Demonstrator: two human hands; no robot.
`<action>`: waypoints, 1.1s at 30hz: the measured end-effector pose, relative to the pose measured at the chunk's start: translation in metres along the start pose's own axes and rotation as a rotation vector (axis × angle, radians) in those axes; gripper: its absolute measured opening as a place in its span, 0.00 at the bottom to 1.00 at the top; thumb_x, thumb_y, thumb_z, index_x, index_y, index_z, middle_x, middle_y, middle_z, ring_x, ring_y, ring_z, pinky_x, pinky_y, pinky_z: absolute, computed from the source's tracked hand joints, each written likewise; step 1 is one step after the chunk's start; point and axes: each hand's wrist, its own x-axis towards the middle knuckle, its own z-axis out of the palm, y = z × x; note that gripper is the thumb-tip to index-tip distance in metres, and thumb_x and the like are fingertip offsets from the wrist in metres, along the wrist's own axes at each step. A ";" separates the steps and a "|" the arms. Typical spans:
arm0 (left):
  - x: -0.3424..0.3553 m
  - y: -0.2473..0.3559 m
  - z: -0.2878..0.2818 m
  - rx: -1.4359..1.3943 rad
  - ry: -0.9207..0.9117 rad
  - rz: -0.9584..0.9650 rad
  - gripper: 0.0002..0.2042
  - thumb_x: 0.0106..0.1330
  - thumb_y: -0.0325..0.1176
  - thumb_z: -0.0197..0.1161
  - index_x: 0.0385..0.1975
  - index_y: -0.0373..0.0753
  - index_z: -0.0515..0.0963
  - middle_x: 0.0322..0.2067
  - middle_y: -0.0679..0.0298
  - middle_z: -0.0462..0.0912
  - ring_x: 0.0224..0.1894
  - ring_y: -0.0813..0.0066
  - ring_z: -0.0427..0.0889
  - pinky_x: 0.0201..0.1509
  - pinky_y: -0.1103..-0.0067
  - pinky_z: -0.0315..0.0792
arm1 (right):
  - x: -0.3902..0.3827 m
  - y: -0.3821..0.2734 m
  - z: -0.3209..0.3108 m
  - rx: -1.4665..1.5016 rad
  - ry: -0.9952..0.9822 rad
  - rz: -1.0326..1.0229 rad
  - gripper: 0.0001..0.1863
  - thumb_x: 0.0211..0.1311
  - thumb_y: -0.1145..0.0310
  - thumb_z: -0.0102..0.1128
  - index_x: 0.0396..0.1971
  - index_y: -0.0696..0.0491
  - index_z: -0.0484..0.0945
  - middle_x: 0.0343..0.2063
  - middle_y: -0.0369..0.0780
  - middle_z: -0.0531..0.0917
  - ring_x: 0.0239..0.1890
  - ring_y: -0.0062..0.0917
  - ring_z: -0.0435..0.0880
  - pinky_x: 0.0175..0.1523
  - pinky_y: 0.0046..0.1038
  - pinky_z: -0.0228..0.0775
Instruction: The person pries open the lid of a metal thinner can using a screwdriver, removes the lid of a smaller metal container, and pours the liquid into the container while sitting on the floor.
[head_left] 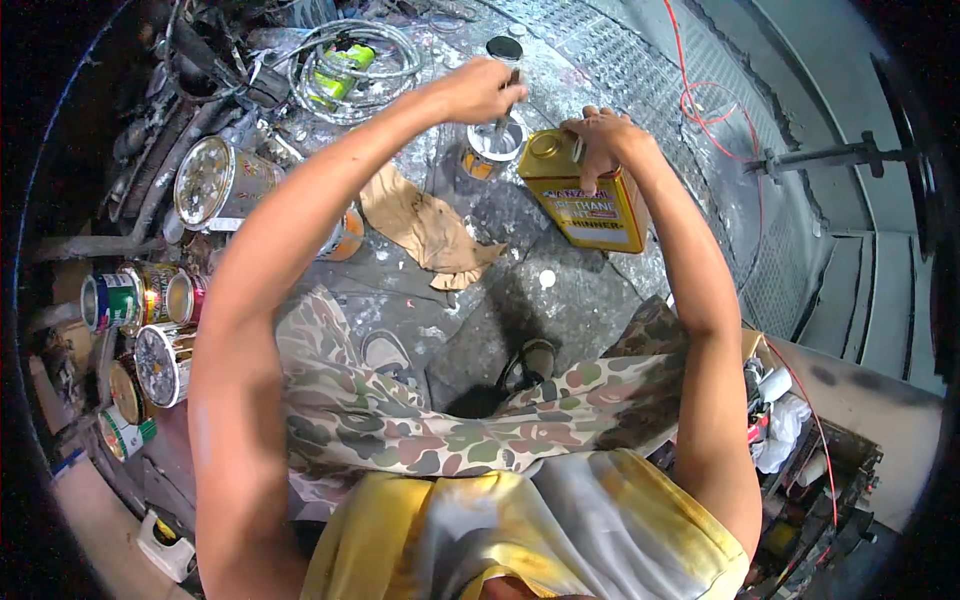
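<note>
My left hand is closed round the upper end of a dark stirring stick. Its lower end stands in a small open paint can with a whitish inside; the tip is hidden by the rim. Just to the right is a yellow rectangular metal can, tilted a little, with a round cap on top. My right hand grips its top, thumb down the front and fingers over the back edge. A dark round lid or cup lies beyond the paint can.
A crumpled brown cloth or paper lies before the cans. At left are several paint cans, a large splattered can and a coiled hose around a bright green item. A red hose runs along the right.
</note>
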 end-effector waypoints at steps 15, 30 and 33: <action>-0.011 -0.008 0.039 -0.140 0.123 -0.057 0.18 0.75 0.42 0.53 0.46 0.32 0.80 0.30 0.44 0.84 0.36 0.42 0.84 0.44 0.59 0.76 | -0.001 -0.002 -0.001 -0.003 -0.027 0.029 0.63 0.19 0.59 0.84 0.70 0.39 0.68 0.63 0.45 0.73 0.66 0.44 0.71 0.66 0.48 0.69; -0.004 0.012 0.026 0.042 -0.033 -0.244 0.18 0.75 0.45 0.53 0.44 0.36 0.82 0.38 0.44 0.85 0.44 0.42 0.83 0.50 0.56 0.75 | -0.004 0.001 0.001 -0.023 -0.030 0.044 0.65 0.20 0.57 0.84 0.72 0.40 0.65 0.66 0.44 0.71 0.68 0.43 0.70 0.68 0.47 0.67; -0.008 -0.003 0.032 -0.046 0.007 -0.196 0.19 0.75 0.45 0.52 0.43 0.35 0.82 0.36 0.43 0.85 0.43 0.41 0.83 0.49 0.55 0.75 | -0.003 -0.003 -0.003 -0.021 -0.012 0.020 0.65 0.19 0.57 0.84 0.72 0.40 0.66 0.65 0.44 0.71 0.67 0.44 0.71 0.67 0.48 0.68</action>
